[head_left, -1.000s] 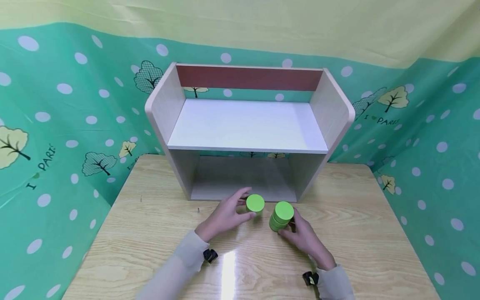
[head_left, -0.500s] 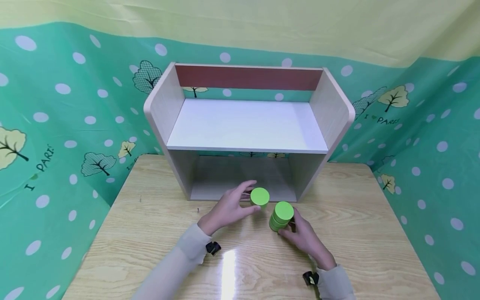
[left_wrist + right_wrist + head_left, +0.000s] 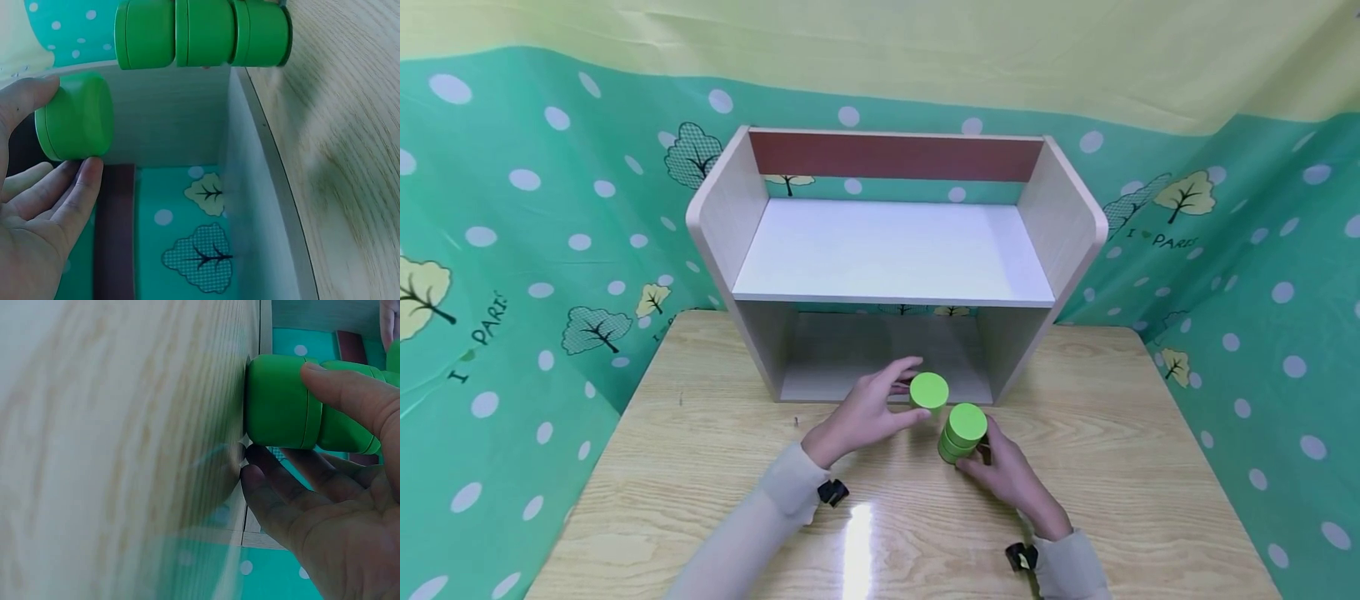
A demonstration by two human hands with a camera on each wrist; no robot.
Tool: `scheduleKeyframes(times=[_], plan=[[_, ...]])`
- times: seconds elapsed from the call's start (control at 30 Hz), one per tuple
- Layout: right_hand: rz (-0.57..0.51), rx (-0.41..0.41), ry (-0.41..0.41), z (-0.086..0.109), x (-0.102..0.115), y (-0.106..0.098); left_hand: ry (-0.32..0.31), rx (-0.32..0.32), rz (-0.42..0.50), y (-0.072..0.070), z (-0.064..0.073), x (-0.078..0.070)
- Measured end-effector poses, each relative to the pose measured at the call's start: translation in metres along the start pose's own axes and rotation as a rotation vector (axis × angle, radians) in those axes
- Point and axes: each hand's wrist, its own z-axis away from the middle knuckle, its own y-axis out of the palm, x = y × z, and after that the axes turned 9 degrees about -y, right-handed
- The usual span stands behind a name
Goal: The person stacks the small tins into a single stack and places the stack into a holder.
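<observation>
My left hand (image 3: 867,410) pinches a green round lidded jar (image 3: 929,392) between thumb and fingers, up off the table. Just to its right, a stack of three matching jars (image 3: 962,432) stands upright but slightly staggered on the table. In the left wrist view the held jar (image 3: 78,117) is higher than the top of the stack (image 3: 206,32), with a gap between them. My right hand (image 3: 1009,475) grips the stack low down from the right. In the right wrist view its thumb presses near the lid seam of the bottom jar (image 3: 281,403), fingers on the other side.
A two-level shelf unit (image 3: 891,250) stands at the back of the wooden table (image 3: 700,492). Its lower front edge is close behind the jars. A green patterned curtain (image 3: 535,275) hangs behind and at both sides.
My left hand has carried its jar up and to the right, nearer the stack. My right hand and the stack have stayed in place.
</observation>
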Motion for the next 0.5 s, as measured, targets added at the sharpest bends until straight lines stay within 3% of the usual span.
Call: scheduleKeyframes(times=[0.5], plan=[[-0.005, 0.003, -0.017, 0.0005, -0.0018, -0.0005, 0.061, 0.037, 0.002, 0.0051, -0.0057, -0.0076]])
